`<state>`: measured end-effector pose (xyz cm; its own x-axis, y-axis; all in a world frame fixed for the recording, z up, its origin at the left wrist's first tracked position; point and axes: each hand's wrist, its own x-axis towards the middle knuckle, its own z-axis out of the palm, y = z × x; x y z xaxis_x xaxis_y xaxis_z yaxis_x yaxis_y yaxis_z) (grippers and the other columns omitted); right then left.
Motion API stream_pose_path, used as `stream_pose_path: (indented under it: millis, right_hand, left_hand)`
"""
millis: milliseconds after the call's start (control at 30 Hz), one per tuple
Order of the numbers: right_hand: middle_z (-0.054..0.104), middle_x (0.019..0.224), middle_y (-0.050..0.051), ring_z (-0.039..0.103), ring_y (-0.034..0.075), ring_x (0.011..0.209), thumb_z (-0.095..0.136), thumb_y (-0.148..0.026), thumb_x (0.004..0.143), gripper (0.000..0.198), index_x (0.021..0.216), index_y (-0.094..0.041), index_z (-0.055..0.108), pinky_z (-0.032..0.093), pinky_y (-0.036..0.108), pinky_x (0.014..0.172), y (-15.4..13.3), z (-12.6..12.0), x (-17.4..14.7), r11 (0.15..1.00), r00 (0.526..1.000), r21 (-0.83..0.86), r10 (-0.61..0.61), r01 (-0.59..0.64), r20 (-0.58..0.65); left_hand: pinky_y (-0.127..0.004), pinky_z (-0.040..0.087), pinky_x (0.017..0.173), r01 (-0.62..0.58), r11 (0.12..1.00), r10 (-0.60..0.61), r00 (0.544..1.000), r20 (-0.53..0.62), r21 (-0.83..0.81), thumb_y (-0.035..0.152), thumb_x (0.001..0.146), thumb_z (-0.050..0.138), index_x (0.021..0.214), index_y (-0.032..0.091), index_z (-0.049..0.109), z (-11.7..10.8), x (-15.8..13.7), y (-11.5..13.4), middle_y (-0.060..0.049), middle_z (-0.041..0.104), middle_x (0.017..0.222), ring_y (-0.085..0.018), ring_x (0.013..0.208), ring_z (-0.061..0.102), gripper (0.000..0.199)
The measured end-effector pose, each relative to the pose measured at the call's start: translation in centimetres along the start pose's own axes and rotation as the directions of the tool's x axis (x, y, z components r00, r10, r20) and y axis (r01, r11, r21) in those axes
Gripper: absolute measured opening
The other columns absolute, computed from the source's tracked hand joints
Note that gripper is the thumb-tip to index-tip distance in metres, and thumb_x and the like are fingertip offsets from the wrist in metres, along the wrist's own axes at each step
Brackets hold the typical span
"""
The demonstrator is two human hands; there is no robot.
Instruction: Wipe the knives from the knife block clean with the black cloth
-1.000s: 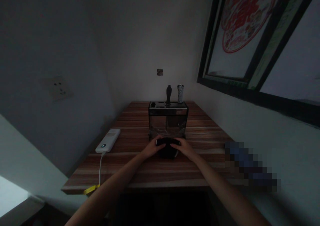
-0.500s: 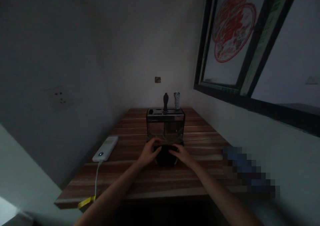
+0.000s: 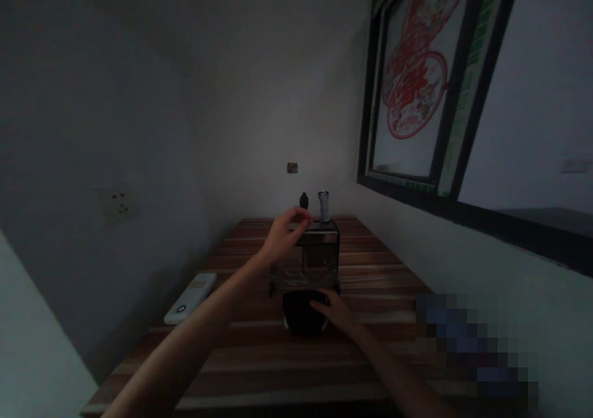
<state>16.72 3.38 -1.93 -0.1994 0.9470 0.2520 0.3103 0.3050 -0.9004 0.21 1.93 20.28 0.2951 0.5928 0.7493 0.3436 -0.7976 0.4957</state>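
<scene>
My left hand (image 3: pixel 291 228) is raised in front of the top of a clear-sided rack (image 3: pixel 319 238). Its thumb and fingers curl together in a pinch; whether anything is between the tips I cannot make out. Just behind these fingers a black handle (image 3: pixel 304 199) sticks up from the rack, its lower part hidden. My right hand (image 3: pixel 334 310) grips the right side of a small black rounded object (image 3: pixel 303 314) on the table, thumb in front and fingers over the upper edge. A silvery patterned handle (image 3: pixel 324 207) stands at the rack's right end.
The striped wooden table (image 3: pixel 259 368) runs back between walls. A white power bank (image 3: pixel 191 299) lies at the left edge. A blurred-out item (image 3: pixel 463 338) lies at the right. A dark-framed window (image 3: pixel 407 97) with red decoration and a wall socket (image 3: pixel 118 203) are above.
My left hand has let go of the black object and moved up and forward to the rack's top. My right hand stays on the object. The view has tilted up slightly.
</scene>
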Motion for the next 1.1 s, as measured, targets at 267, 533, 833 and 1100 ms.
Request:
stream_pose_path:
  millis: [267,533,833,1100]
  right_hand:
    - [0.064,0.101,0.010,0.057,0.029,0.101,0.069,-0.035,0.063,0.040,0.098,-0.017,0.065,0.039,0.051,0.095,-0.4,0.0,0.0,0.998,0.998,0.003,0.057,-0.057,-0.011]
    - [0.064,0.104,0.011,0.056,0.029,0.104,0.071,-0.040,0.058,0.049,0.099,-0.013,0.065,0.039,0.046,0.096,-0.5,0.1,0.1,0.996,0.996,0.045,0.075,-0.073,-0.039]
    - [0.066,0.102,0.009,0.058,0.028,0.102,0.067,-0.043,0.063,0.045,0.099,-0.016,0.066,0.040,0.043,0.093,-1.3,-0.1,-0.1,0.998,0.999,0.068,0.007,-0.011,0.052]
    - [0.066,0.103,0.011,0.058,0.028,0.101,0.066,-0.038,0.064,0.045,0.102,-0.014,0.065,0.040,0.043,0.093,-1.2,0.0,-0.1,0.999,0.998,0.048,0.015,-0.018,0.057]
  left_hand:
    - [-0.029,0.040,0.076,-0.453,0.743,0.139,0.824,0.549,0.492,0.020,0.080,0.049,0.097,0.017,0.059,0.2,5.3,-1.4,-0.007,0.064,0.093,-0.019,0.087,0.057,0.020]
    - [-0.033,0.032,0.084,-0.814,0.225,0.067,0.561,0.825,0.535,0.011,0.074,0.056,0.086,0.018,0.063,0.7,7.9,-1.4,-0.008,0.067,0.089,-0.019,0.087,0.058,0.015]
    - [-0.034,0.032,0.077,-0.802,0.112,-0.065,0.583,0.810,0.587,0.012,0.076,0.059,0.077,0.017,0.068,2.1,8.3,-3.5,-0.009,0.070,0.078,-0.020,0.077,0.061,0.010]
    - [-0.033,0.030,0.078,-0.769,0.027,-0.194,0.623,0.758,0.638,0.014,0.074,0.061,0.071,0.015,0.069,2.0,8.6,-4.9,-0.009,0.071,0.076,-0.019,0.076,0.061,0.009]
